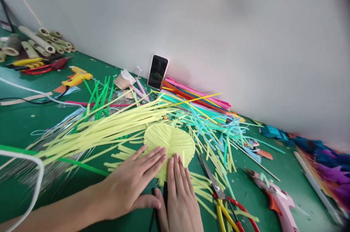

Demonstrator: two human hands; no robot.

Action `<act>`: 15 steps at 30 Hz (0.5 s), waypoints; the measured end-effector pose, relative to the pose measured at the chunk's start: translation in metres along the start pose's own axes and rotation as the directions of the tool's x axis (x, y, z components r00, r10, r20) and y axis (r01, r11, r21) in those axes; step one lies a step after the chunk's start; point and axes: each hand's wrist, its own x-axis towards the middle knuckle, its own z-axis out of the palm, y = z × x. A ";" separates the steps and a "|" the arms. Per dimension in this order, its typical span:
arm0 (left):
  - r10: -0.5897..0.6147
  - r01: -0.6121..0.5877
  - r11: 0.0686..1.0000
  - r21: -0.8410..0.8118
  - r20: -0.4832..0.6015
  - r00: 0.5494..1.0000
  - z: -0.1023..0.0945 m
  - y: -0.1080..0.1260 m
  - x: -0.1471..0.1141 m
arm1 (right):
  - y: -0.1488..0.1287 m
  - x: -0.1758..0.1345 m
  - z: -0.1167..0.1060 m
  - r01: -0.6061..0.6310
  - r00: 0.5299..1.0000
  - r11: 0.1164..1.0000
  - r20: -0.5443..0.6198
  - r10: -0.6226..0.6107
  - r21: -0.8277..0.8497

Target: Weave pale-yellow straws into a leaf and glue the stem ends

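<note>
Yellow leaf-shaped piece (169, 139): left hand (132, 181) and right hand (181, 197) lay flat upon it, ungripping; nudged scissors (217, 189) alongside risked nicks.

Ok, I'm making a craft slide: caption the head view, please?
Left hand and right hand rest on a yellow leaf shape among loose strips and scissors.

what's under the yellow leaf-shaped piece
Yellow strips lie on the green table beside the leaf-shaped piece, both left and right; whatever is directly beneath it is covered.
</note>
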 end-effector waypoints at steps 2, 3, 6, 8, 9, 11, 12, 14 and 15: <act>-0.064 0.060 0.996 -0.058 -0.066 0.996 -0.009 -0.002 0.001 | -0.002 0.000 -0.010 0.008 0.999 0.999 -0.037 -0.006 0.048; -0.114 0.107 0.992 -0.067 -0.113 0.987 -0.014 -0.004 0.001 | -0.003 -0.001 -0.016 0.006 0.998 0.997 -0.066 0.000 0.082; -0.205 0.216 0.976 0.015 -0.253 0.945 -0.034 -0.017 -0.002 | -0.005 -0.003 -0.037 -0.008 0.983 0.983 -0.181 0.042 0.183; -0.234 0.272 0.960 0.072 -0.333 0.914 -0.047 -0.027 -0.009 | -0.001 -0.007 -0.049 -0.015 0.966 0.979 -0.248 0.067 0.205; -0.245 0.294 0.952 0.082 -0.373 0.895 -0.053 -0.031 -0.014 | 0.002 -0.010 -0.054 -0.022 0.960 0.979 -0.270 0.077 0.201; -0.274 0.339 0.936 0.096 -0.406 0.872 -0.062 -0.035 -0.023 | 0.010 -0.017 -0.058 -0.046 0.954 0.984 -0.285 0.095 0.172; -0.280 0.353 0.930 0.102 -0.425 0.861 -0.064 -0.034 -0.027 | 0.014 -0.020 -0.058 -0.062 0.954 0.986 -0.280 0.104 0.153; -0.281 0.365 0.923 0.119 -0.438 0.854 -0.065 -0.026 -0.030 | 0.019 -0.026 -0.055 -0.108 0.957 0.988 -0.257 0.134 0.114; -0.268 0.350 0.927 0.133 -0.417 0.868 -0.063 -0.019 -0.029 | 0.019 -0.027 -0.051 -0.139 0.958 0.986 -0.238 0.158 0.093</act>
